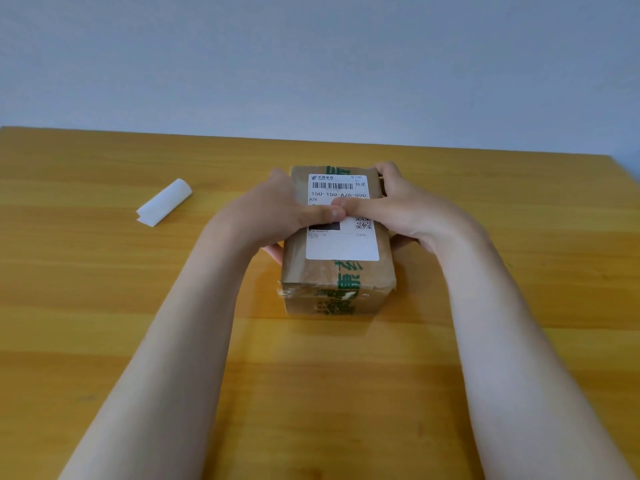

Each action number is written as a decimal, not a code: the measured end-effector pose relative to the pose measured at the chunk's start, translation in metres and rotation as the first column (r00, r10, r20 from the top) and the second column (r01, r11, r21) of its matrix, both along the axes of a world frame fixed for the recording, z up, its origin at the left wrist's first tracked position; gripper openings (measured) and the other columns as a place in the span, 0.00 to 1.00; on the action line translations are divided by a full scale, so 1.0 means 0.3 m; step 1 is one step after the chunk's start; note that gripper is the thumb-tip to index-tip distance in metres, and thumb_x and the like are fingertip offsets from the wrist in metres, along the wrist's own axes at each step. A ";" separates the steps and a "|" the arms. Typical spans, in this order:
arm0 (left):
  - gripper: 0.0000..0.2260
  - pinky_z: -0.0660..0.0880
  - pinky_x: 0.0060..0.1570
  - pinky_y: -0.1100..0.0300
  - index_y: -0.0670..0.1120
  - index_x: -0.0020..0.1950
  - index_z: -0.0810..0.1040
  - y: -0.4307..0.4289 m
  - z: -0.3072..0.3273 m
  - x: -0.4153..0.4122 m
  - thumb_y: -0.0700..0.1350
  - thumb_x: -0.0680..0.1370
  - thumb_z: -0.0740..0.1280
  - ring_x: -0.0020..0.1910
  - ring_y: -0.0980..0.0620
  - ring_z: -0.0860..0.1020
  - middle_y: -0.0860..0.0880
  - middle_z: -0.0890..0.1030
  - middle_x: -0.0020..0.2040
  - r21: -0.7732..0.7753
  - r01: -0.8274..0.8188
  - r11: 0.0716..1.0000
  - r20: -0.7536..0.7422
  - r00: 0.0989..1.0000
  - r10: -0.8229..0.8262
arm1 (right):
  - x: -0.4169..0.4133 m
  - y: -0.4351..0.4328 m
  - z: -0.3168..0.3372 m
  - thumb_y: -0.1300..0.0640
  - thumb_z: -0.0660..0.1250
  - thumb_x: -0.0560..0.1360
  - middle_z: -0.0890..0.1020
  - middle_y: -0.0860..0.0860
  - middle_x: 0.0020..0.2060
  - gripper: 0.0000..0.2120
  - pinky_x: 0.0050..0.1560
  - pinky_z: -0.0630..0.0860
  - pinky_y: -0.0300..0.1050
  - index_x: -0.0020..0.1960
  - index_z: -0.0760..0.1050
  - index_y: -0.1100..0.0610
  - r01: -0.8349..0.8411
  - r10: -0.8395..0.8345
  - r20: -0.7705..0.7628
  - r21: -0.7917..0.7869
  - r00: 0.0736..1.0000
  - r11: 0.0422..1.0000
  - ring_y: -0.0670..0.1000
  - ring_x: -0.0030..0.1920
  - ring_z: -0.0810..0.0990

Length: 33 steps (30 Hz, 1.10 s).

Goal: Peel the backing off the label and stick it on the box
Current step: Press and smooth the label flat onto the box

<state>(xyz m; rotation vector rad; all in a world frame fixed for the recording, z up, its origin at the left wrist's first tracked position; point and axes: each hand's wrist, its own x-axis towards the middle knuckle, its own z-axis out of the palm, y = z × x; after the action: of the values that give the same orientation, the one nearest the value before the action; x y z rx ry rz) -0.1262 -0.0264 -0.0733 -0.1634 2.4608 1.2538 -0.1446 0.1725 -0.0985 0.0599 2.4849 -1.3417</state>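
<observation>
While the box [337,271] sits mid-frame on the table [104,306], the left hand [277,209] and right hand [401,206] clasp its sides, thumbs pressing the label [341,247] flat on top; the backing [164,202] lies at the left.

My table [104,306] was a wood-grain top, yellow-orange, w/ its far edge against a pale grey-blue wall [311,64]. Two things lay directly on it. The box [337,292], brown cardboard w/ green-printed tape, sat flat near the middle, long side running away from me. The peeled backing [164,202], a white strip curled over at one end, lay well apart from the box on my left, towards the far side, angled diagonally. Rest of the top showed only grain and a soft shadow at the box's near face.
</observation>
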 end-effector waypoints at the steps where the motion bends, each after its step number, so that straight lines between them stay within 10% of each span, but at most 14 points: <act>1: 0.29 0.81 0.25 0.58 0.47 0.62 0.69 -0.002 0.002 0.002 0.57 0.71 0.80 0.39 0.55 0.85 0.51 0.84 0.48 0.012 0.005 1.000 0.005 1.000 -0.005 | 0.000 0.004 0.000 0.38 0.80 0.70 0.87 0.45 0.54 0.37 0.55 0.85 0.56 0.71 0.67 0.46 -0.008 0.008 0.007 -0.012 1.000 1.000 0.49 0.54 0.88; 8: 0.30 0.84 0.32 0.56 0.48 0.62 0.70 -0.019 0.009 0.003 0.53 0.68 0.82 0.43 0.55 0.86 0.52 0.84 0.50 0.042 0.076 0.996 0.023 0.997 -0.077 | 0.009 0.028 0.012 0.37 0.85 0.56 0.85 0.44 0.61 0.58 0.61 0.83 0.60 0.79 0.62 0.43 -0.089 0.091 0.042 -0.046 0.995 0.995 0.50 0.61 0.85; 17: 0.47 0.85 0.49 0.54 0.51 0.70 0.67 -0.075 0.015 0.016 0.50 0.57 0.88 0.54 0.54 0.85 0.54 0.82 0.61 0.027 0.353 0.935 0.126 0.927 -0.354 | 0.032 0.083 0.027 0.45 0.86 0.50 0.76 0.41 0.72 0.85 0.74 0.67 0.40 0.85 0.25 0.48 -0.314 0.299 0.237 0.025 0.924 0.949 0.46 0.77 0.68; 20: 0.48 0.85 0.50 0.55 0.53 0.69 0.68 -0.069 0.028 0.028 0.53 0.54 0.88 0.57 0.54 0.84 0.54 0.81 0.63 0.007 0.401 0.916 0.151 0.905 -0.397 | 0.042 0.090 0.032 0.53 0.86 0.55 0.76 0.32 0.60 0.82 0.62 0.70 0.31 0.84 0.23 0.49 -0.344 0.329 0.251 0.016 0.910 0.939 0.43 0.73 0.68; 24: 0.22 0.84 0.46 0.55 0.62 0.49 0.71 -0.030 0.047 0.047 0.51 0.68 0.82 0.53 0.55 0.82 0.52 0.76 0.64 -0.013 0.393 0.919 0.085 0.917 -0.391 | 0.034 0.070 0.026 0.45 0.86 0.49 0.80 0.39 0.62 0.80 0.71 0.75 0.45 0.86 0.36 0.47 -0.284 0.276 0.211 0.011 0.938 0.959 0.46 0.69 0.77; 29: 0.34 0.85 0.47 0.48 0.50 0.62 0.68 -0.038 0.001 0.002 0.61 0.66 0.80 0.43 0.50 0.88 0.53 0.84 0.54 -0.063 0.181 0.981 0.083 0.981 -0.176 | 0.029 0.049 0.031 0.44 0.86 0.61 0.84 0.47 0.61 0.53 0.59 0.85 0.54 0.75 0.57 0.46 -0.174 0.173 0.158 -0.011 0.972 0.985 0.49 0.60 0.86; 33: 0.25 0.86 0.38 0.51 0.48 0.59 0.70 -0.025 -0.023 -0.012 0.62 0.73 0.75 0.43 0.51 0.87 0.52 0.85 0.50 -0.036 0.056 0.998 0.003 0.998 -0.056 | 0.022 0.033 0.028 0.41 0.78 0.73 0.88 0.48 0.53 0.34 0.45 0.85 0.50 0.70 0.64 0.46 -0.081 0.079 0.120 0.016 0.990 0.997 0.50 0.51 0.89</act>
<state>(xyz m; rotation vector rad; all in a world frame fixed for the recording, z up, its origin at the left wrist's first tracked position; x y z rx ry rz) -0.1297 -0.0338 -0.0801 -0.1040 2.4701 1.1862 -0.1380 0.1824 -0.0903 0.0434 2.3761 -1.2424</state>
